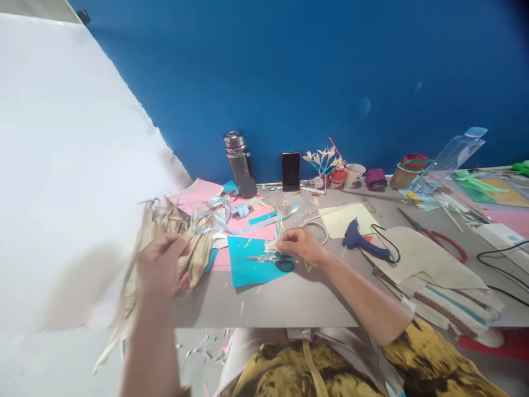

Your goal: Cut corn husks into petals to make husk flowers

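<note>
Evidently, the right hand [303,246] pinches a pale scrap [271,246] low over blue paper [243,271], perhaps to keep scissors [284,266] handy; beside dried husks [200,259], the blurred left hand [160,263] hides its grip.

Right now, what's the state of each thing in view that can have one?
Thermos: upright, lid on
Phone: propped upright, screen dark
Plastic bottle: tilted, cap on
Paper cup: upright
Glue gun: lying down, power unclear
Black-handled scissors: on blue sheet
Orange-handled scissors: lying flat
Right hand: pinching pale piece
Left hand: by dried husks, blurred, grip unclear
</note>
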`<state>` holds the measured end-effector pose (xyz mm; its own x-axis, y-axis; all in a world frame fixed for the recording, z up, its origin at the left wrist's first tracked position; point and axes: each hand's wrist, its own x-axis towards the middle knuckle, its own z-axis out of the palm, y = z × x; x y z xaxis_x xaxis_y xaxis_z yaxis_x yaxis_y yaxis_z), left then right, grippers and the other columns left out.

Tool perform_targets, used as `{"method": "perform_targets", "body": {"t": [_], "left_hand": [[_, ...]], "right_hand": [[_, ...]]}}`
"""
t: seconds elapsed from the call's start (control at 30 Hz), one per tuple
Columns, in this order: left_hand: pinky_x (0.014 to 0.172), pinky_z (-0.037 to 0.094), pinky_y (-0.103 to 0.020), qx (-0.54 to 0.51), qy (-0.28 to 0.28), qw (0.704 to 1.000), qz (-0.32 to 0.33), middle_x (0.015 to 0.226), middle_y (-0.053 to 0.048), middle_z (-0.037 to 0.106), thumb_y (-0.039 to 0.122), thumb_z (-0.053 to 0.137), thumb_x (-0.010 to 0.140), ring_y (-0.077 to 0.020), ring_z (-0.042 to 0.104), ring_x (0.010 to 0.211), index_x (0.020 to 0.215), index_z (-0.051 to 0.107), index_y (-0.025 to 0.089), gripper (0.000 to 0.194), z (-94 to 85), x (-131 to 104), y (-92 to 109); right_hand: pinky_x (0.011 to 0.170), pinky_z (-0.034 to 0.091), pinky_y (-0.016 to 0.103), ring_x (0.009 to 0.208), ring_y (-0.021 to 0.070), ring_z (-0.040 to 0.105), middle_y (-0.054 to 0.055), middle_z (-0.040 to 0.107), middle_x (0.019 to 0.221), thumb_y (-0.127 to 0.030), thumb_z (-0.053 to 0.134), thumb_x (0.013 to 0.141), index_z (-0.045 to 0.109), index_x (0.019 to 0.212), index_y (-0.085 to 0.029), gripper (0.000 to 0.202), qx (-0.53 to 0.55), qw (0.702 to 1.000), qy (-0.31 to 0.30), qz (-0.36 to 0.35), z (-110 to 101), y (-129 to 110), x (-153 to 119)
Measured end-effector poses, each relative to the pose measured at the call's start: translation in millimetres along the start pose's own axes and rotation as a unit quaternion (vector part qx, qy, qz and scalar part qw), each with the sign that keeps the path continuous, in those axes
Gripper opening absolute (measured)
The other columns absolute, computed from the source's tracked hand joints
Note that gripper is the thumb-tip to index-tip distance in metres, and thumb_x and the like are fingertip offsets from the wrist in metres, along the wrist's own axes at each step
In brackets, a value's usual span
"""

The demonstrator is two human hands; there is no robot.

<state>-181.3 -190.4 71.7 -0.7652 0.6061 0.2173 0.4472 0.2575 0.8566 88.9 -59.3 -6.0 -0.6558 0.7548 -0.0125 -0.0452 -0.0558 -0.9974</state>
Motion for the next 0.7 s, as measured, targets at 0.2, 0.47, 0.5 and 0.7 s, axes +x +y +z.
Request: {"method": "perform_targets", "body": {"t": [0.2, 0.47, 0.5, 0.7], "left_hand": [[0.061, 0.048, -0.027, 0.093, -0.253, 0.962, 0.045, 0.078, -0.003, 0.076, 0.046, 0.078, 0.062, -0.0226, 0.065, 0.073, 0.079, 0.079, 0.025, 0.027, -37.8, -28.7, -3.9], [0.058, 0.044, -0.027, -0.223, -0.326, 0.918, -0.039, 0.066, -0.003, 0.065, 0.036, 0.072, 0.075, -0.0161, 0.057, 0.061, 0.073, 0.067, 0.018, 0.019, 92.6, -83.8, 11.8], [0.059, 0.043, -0.026, -0.231, -0.321, 0.918, -0.036, 0.064, -0.002, 0.063, 0.036, 0.072, 0.076, -0.0151, 0.056, 0.06, 0.07, 0.066, 0.018, 0.02, 97.7, -84.4, 12.5], [0.06, 0.042, -0.025, -0.289, -0.348, 0.891, -0.041, 0.061, 0.001, 0.058, 0.033, 0.073, 0.075, -0.012, 0.052, 0.059, 0.068, 0.063, 0.017, 0.02, 104.8, -86.2, 11.5]], "right_hand": [[0.049, 0.026, 0.024, 0.051, 0.0087, 0.037, -0.002, 0.05, 0.054, -0.046, 0.075, 0.076, 0.073, 0.072, -0.014, 0.032, 0.069, 0.997, -0.034, -0.015, 2.2, 2.3, -2.5], [0.046, 0.024, 0.022, 0.047, 0.0068, 0.033, -0.005, 0.046, 0.05, -0.047, 0.082, 0.067, 0.068, 0.068, -0.015, 0.035, 0.087, 0.996, -0.013, -0.001, 15.6, -2.5, -5.3], [0.046, 0.024, 0.022, 0.047, 0.0065, 0.034, -0.005, 0.047, 0.051, -0.046, 0.084, 0.065, 0.066, 0.067, -0.015, 0.036, 0.099, 0.995, -0.011, 0.002, 16.3, -3.6, -5.4], [0.045, 0.022, 0.02, 0.047, 0.0057, 0.036, -0.004, 0.051, 0.055, -0.043, 0.086, 0.063, 0.059, 0.064, -0.016, 0.039, 0.188, 0.981, -0.011, 0.04, 16.6, -5.9, -5.4]]}}
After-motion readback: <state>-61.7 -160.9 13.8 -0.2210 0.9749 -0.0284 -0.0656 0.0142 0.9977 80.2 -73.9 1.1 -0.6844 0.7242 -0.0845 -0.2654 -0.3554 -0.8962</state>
